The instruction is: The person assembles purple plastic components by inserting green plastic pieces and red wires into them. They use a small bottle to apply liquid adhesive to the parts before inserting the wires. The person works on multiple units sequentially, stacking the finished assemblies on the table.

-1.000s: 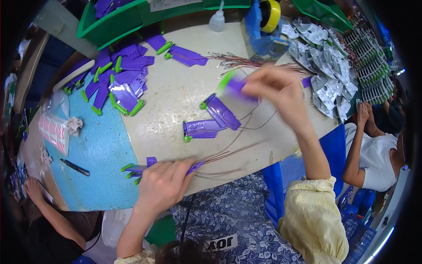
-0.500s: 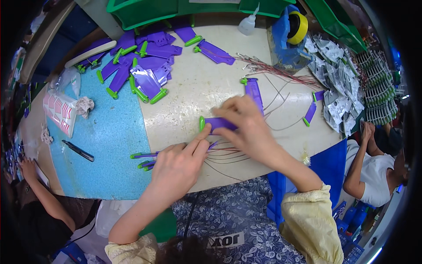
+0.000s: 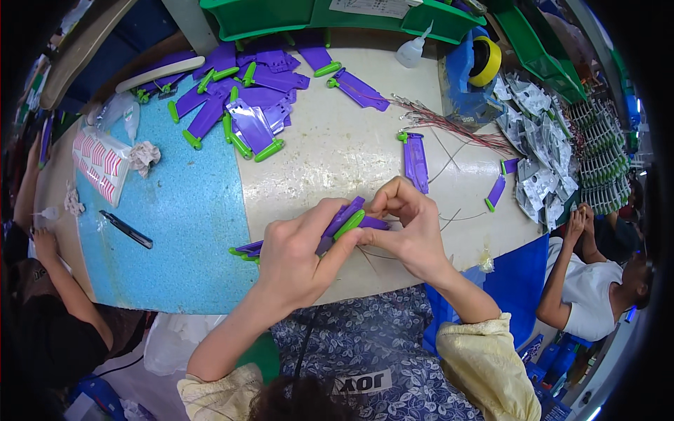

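Between my two hands, above the near edge of the table, is a purple plastic piece with a green end [image 3: 349, 224], tilted up off the surface. My left hand [image 3: 295, 245] grips it between thumb and fingers. My right hand [image 3: 411, 235] has thumb and fingers closed at its right side, where more purple plastic shows; whether that is a second piece I cannot tell. Beside my left hand, partly covered by it, lie purple pieces with green ends [image 3: 246, 250]. Thin wires trail below my hands. Beyond my right hand lies another purple piece [image 3: 415, 163].
A pile of purple pieces [image 3: 263, 84] lies at the far left, near a black utility knife [image 3: 126, 229]. Red wires [image 3: 456, 121], a blue tape dispenser [image 3: 460, 84], a squeeze bottle [image 3: 411, 52] and silvery packets [image 3: 544, 140] are farther right. Green bins [image 3: 267, 21] line the back. Other people sit at both sides.
The purple piece that lay flat under my hands is now lifted and tilted. My right hand has come down and closed beside my left. The view has shifted slightly.
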`<state>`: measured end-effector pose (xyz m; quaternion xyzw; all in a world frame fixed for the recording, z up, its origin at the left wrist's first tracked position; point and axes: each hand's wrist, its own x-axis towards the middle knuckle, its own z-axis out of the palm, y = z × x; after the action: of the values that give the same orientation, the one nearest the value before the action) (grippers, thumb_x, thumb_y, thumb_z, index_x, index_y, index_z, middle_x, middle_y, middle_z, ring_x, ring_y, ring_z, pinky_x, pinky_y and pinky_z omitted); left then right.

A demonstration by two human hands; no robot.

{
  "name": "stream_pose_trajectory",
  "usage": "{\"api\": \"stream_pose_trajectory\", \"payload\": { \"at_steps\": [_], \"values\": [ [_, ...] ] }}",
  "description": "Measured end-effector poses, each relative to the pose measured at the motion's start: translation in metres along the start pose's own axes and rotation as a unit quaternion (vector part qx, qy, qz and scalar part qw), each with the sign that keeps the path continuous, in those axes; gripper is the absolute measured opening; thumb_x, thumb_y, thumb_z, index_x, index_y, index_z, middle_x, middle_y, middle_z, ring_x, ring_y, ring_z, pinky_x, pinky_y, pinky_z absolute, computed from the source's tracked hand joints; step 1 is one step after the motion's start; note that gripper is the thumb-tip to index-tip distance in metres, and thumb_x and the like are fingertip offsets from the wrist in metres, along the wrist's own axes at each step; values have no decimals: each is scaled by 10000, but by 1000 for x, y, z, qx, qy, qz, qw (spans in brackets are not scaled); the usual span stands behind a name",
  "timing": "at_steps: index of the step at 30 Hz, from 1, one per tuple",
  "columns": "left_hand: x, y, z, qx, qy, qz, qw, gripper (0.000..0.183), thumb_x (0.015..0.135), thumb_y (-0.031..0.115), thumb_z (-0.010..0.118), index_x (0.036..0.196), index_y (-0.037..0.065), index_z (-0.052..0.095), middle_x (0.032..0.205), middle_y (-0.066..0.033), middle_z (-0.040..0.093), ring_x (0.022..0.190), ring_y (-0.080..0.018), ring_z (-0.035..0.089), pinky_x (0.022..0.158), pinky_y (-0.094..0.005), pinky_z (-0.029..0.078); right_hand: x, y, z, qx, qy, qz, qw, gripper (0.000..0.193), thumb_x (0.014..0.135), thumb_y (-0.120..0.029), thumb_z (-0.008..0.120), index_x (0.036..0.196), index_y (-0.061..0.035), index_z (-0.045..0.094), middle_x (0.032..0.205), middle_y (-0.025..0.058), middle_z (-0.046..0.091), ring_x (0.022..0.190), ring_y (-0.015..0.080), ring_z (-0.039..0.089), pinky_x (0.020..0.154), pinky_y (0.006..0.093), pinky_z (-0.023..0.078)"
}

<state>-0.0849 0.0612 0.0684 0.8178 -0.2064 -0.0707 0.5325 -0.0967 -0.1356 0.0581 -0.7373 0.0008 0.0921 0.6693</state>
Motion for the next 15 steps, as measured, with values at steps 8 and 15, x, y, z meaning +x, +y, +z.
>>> {"api": "stream_pose_trajectory", "payload": {
  "at_steps": [8,15],
  "values": [
    [6,11,-7,25,-75,-42,996,347,855,79,679,1199,66,637,778,-115,682,617,-184,634,620,-322,499,-7,-27,-36,-235,-41,26,971,218,837,-57,792,1017,35,711,716,84,718,611,116,653,582,267,502],
    [24,17,-13,-25,-122,-52,991,195,883,142,768,982,-12,701,697,-75,683,525,-83,594,485,-267,429,-18,-46,-28,-174,19,-35,984,163,784,-9,787,927,30,720,749,122,692,624,170,659,559,326,506]
  ]
}}
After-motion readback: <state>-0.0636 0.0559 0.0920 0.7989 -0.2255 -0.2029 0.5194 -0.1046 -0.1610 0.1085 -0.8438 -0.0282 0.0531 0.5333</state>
